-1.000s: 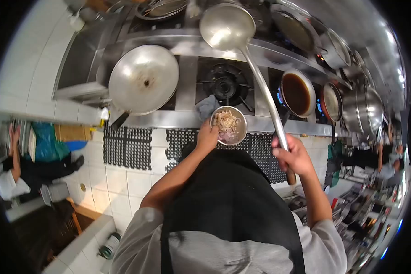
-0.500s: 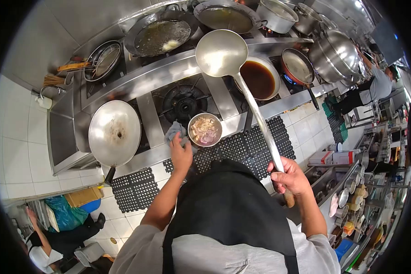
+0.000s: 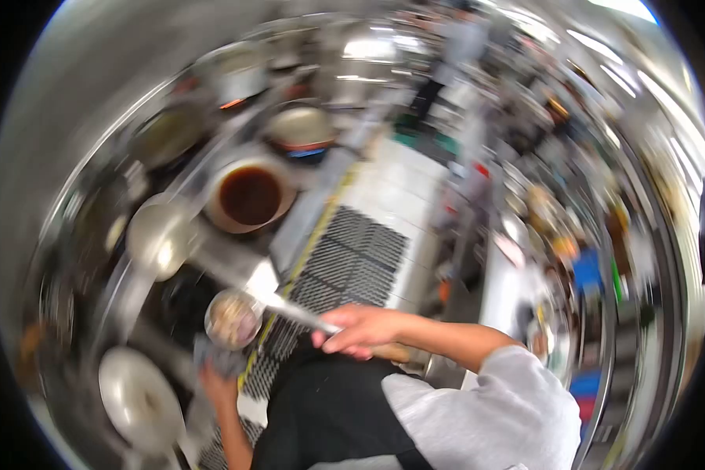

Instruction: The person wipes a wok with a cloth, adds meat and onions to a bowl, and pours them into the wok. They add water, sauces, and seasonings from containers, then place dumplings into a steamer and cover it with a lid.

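My right hand (image 3: 358,332) is closed around the handle of a large metal ladle (image 3: 162,239). The ladle reaches out over the stove, and its round bowl looks empty. Lower left, my left hand (image 3: 218,385) is on a grey cloth (image 3: 221,358) at the stove's front edge; its fingers are blurred but seem to grip the cloth. Right beside the cloth stands a small metal bowl (image 3: 209,323) of chopped pale and pinkish food (image 3: 233,317). The ladle's handle passes just above this bowl. A wok (image 3: 139,401) sits to the left of my left hand.
Beyond the ladle stands a pan of dark brown sauce (image 3: 251,196). A smaller pan (image 3: 301,125) sits over a blue flame. Black rubber mats (image 3: 360,251) cover the floor along the stove. Crowded shelves (image 3: 556,235) line the right. Another person (image 3: 462,43) stands at the far end.
The view has swung to the right and blurred, so the stove now runs diagonally on the left. My right hand still holds the ladle; my left hand stays at the cloth.
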`<state>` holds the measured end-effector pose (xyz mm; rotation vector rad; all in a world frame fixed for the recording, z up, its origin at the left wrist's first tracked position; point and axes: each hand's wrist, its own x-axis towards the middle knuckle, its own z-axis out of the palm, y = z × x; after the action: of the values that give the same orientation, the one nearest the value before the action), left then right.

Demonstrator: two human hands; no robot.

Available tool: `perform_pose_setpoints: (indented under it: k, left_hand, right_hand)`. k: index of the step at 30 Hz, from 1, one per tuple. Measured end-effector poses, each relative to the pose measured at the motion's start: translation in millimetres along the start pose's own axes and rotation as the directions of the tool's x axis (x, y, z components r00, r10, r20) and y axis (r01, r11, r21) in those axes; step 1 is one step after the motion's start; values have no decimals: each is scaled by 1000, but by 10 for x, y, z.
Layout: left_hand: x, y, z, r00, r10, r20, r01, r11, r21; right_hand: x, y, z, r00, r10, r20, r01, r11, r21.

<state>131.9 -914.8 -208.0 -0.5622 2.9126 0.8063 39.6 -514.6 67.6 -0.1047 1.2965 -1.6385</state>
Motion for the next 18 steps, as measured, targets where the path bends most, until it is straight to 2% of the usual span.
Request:
perform_pose_setpoints:
  k: [1,2,3,5,7,8,11,13,14,15,18]
  left_hand:
    - [-14,130,-248,995,-61,76,61,998,1]
    - [12,66,-284,996,-80,36,80,997,5]
    - [48,33,-404,997,73,20,-72,996,-56]
    - [325,-92,-400,966,229,-118,-254,922,-291]
    - [562,352,-706,935,347,-72,-354,912,-208]
    - [696,603,-721,876,458,-153,-482,847,-225]
    - [906,1801,-936,816,573,-75,-564,764,-313]
    - [845,2691,-972,740,672,-10,-638,697,-328]
    - [863,3055,-834,616,781,-102,-753,545,-370]
    - [659,3566,-839,594,803,-43,-736,522,-431]
    - [202,4751,-477,353,934,-58,-821,279,-497]
  right_hand:
    - [-116,103,43,998,-49,-29,50,999,14]
    - [-250,229,92,993,-90,-80,96,992,77]
    - [-386,377,157,988,-112,-109,127,983,135]
    - [-724,637,277,956,-119,-268,181,959,218]
    - [-1049,848,385,908,-150,-392,257,937,238]
    - [-1159,1035,364,881,-166,-443,303,917,258]
    - [-1491,1449,367,789,-177,-588,402,873,277]
    - [-1710,1741,306,746,-194,-637,468,832,296]
    - [-1823,1873,266,725,-205,-657,500,813,298]
    - [-1929,1990,228,704,-218,-676,533,792,299]
    - [-2383,2203,157,630,-206,-749,572,776,268]
